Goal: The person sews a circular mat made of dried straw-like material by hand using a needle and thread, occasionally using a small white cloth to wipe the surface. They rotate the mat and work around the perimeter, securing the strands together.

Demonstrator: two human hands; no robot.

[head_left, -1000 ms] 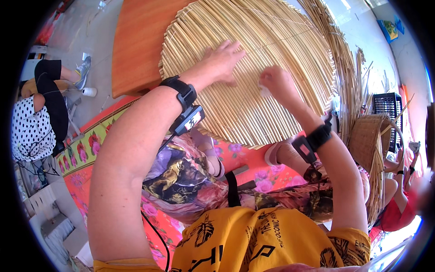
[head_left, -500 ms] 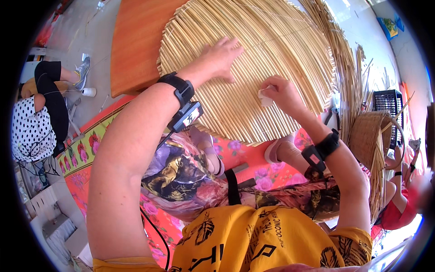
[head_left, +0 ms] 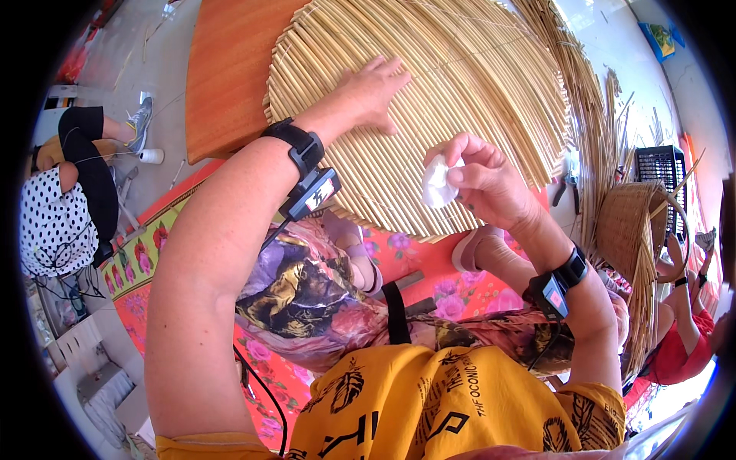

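Note:
In front of me lies a large round mat of pale straw stalks point(head_left: 337, 61), set side by side and crossed by thin threads. My left hand point(head_left: 372, 93) rests on its left part, fingers spread, holding nothing. Above the mat's near right part, my right hand point(head_left: 491, 180) pinches a crumpled white tissue point(head_left: 440, 182) between thumb and fingers. The tissue hangs below the fingertips, and whether it touches the stalks I cannot tell.
An orange-brown wooden board point(head_left: 228, 73) lies under the mat's left side. Loose stalks point(head_left: 594, 115), a woven basket point(head_left: 632, 218) and a black crate point(head_left: 661, 175) stand at right, near pliers point(head_left: 566, 193). A seated person point(head_left: 55, 218) is at left, another point(head_left: 682, 349) at right.
My right hand has lifted the tissue toward me and turned, showing more of it. My left hand has stayed nearly in place on the mat.

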